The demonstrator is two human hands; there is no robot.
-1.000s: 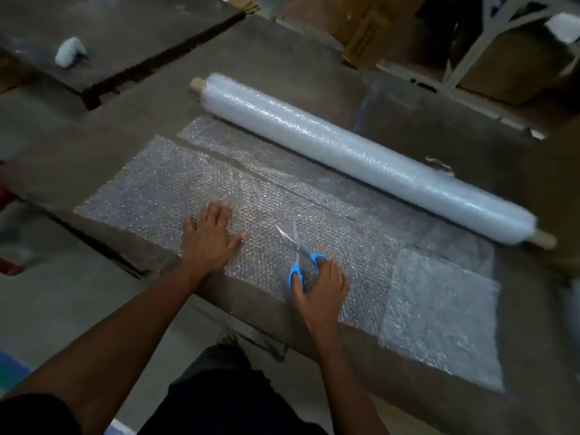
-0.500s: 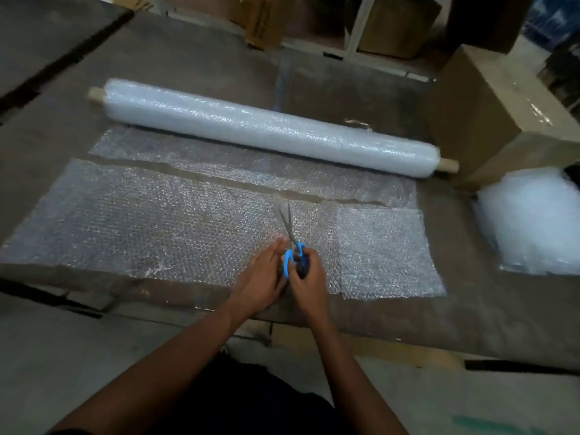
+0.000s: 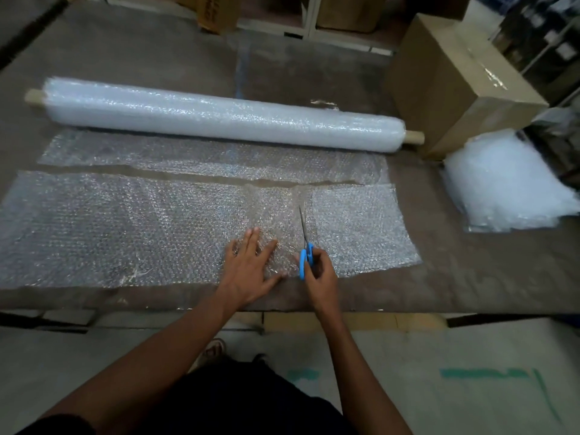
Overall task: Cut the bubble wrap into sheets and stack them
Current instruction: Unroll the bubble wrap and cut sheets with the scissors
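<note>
A: Head view: the left hand (image 3: 251,271) lies flat on the bubble wrap (image 3: 125,227) at the tabletop (image 3: 470,277) near edge.
B: The right hand (image 3: 320,271), grip clamped on the scissors (image 3: 305,246), cuts; the left hand has moved away from them.

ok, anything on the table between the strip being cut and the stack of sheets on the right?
Nothing visible. Bare table lies between the bubble wrap strip and the sheet stack. The cardboard box sits behind the stack, off that path.
</note>
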